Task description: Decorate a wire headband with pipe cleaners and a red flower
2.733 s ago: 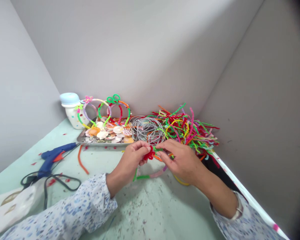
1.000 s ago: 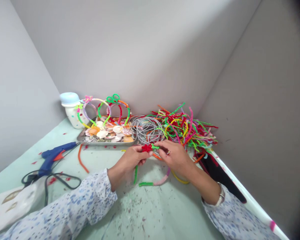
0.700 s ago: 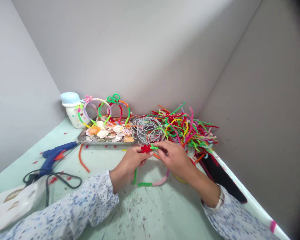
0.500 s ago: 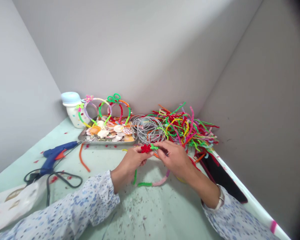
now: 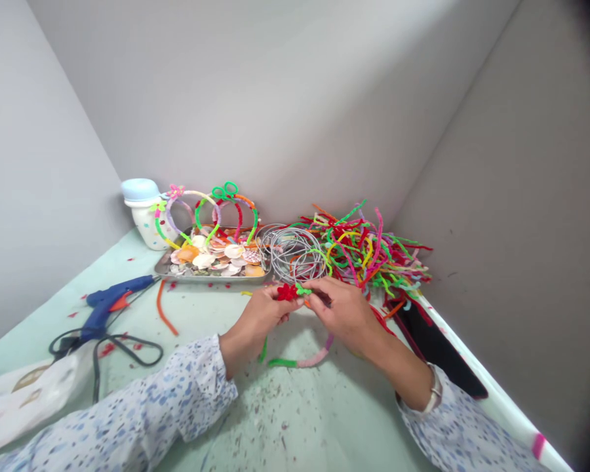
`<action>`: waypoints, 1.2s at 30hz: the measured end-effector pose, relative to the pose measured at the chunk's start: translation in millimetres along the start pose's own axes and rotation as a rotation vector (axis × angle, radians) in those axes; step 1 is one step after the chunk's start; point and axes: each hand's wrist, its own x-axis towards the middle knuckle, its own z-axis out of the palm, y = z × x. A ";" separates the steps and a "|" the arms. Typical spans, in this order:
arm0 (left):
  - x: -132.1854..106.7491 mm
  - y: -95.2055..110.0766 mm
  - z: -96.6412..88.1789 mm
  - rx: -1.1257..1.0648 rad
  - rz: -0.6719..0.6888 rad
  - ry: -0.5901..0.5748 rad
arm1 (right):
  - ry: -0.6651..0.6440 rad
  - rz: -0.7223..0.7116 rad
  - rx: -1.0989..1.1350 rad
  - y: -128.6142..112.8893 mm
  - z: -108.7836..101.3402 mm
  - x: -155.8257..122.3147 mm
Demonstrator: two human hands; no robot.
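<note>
A headband [image 5: 314,358] wrapped in green, pink and purple pipe cleaner hangs below both hands, its open ends towards me. On its top sit a red pipe-cleaner flower [image 5: 286,292] and, just right of it, a small green pipe-cleaner piece [image 5: 302,290]. My left hand [image 5: 256,316] is closed, pinching the band at the red flower with the thumb in front. My right hand [image 5: 345,313] is closed too, its thumb and forefinger pinching at the green piece. The palms hide part of the band.
Behind the hands are a metal tray [image 5: 211,279] of shells, finished headbands [image 5: 196,194], coiled silver wire [image 5: 297,255] and piled pipe cleaners [image 5: 368,252]. A blue glue gun [image 5: 98,314] with its cord lies left, near a white jar [image 5: 145,213]. A black flat object [image 5: 442,351] lies right.
The hands stay almost in place, pinching the flower and the green piece. The right fingertips shift slightly at the green piece, and the headband's lower end swings a little left.
</note>
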 end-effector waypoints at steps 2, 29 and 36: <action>0.6 0.1 0.0 0.016 -0.013 0.003 | -0.018 0.007 -0.010 -0.4 -0.5 0.0; 0.6 -2.3 -1.4 0.016 -0.045 -0.103 | -0.039 0.038 0.011 6.5 1.8 -2.3; 0.4 -2.4 -0.8 -0.025 -0.040 -0.074 | -0.036 0.035 0.022 5.0 1.2 -1.7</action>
